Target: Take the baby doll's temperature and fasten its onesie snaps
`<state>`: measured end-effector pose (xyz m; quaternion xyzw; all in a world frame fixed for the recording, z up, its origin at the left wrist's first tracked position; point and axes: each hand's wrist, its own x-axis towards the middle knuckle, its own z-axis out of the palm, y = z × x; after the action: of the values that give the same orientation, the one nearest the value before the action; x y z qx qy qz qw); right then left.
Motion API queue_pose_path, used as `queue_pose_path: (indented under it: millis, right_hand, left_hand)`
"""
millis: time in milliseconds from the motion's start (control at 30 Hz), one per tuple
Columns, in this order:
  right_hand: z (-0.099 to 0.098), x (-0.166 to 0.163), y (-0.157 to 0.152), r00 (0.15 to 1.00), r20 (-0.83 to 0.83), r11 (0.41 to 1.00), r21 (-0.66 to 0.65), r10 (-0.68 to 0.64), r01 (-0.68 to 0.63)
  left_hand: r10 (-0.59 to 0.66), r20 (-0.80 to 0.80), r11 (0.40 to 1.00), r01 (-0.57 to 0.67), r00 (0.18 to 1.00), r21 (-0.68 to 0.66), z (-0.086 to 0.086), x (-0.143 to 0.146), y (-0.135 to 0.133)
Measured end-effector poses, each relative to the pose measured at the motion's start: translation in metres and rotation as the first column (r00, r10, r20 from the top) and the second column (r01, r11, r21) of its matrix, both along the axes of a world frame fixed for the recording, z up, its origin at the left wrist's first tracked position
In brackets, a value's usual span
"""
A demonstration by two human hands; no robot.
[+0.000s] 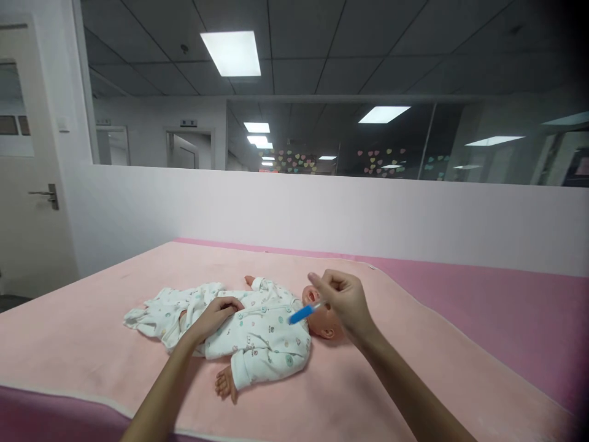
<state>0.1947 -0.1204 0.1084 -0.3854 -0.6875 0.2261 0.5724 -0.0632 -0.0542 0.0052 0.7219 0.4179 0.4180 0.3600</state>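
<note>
Baby doll (257, 331) lies on its back mid-blanket, head to the right — face partly hidden behind the right hand (345, 301), whose fingers pinch a blue syringe (301, 314) over the chin. Left hand (216, 313) rests loosely curled on the doll's belly. Pink blanket (92, 350) beneath, white wall (322, 209) behind.

My right hand (346, 302) covers part of the doll (257, 331) face; the blue tube (301, 314) tip is hidden inside my fingers. Both forearms leave the bottom edge.
</note>
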Motion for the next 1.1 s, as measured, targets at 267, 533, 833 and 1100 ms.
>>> queue_pose_path:
  millis: [267,533,833,1100]
  right_hand:
    - [-0.01,0.004,0.0,0.908,0.418,0.995,0.088,0.002,-0.043]
    - [-0.021,0.0,-0.013,0.974,0.122,0.982,0.026,-0.189,0.187]
    - [-0.089,0.051,-0.024,0.714,0.393,0.788,0.049,-0.58,0.613]
    - [-0.139,0.092,-0.045,0.519,0.714,0.666,-0.099,-0.47,0.739]
  left_hand:
    - [0.012,0.015,1.0,-0.012,1.0,0.004,0.0,0.0,0.0]
    - [0.025,0.03,1.0,-0.026,0.999,0.018,-0.002,0.0,0.003]
    - [0.031,0.038,0.999,-0.032,0.999,0.02,-0.005,0.001,0.004]
    - [0.302,0.442,0.901,-0.404,0.845,0.156,0.016,0.006,0.007]
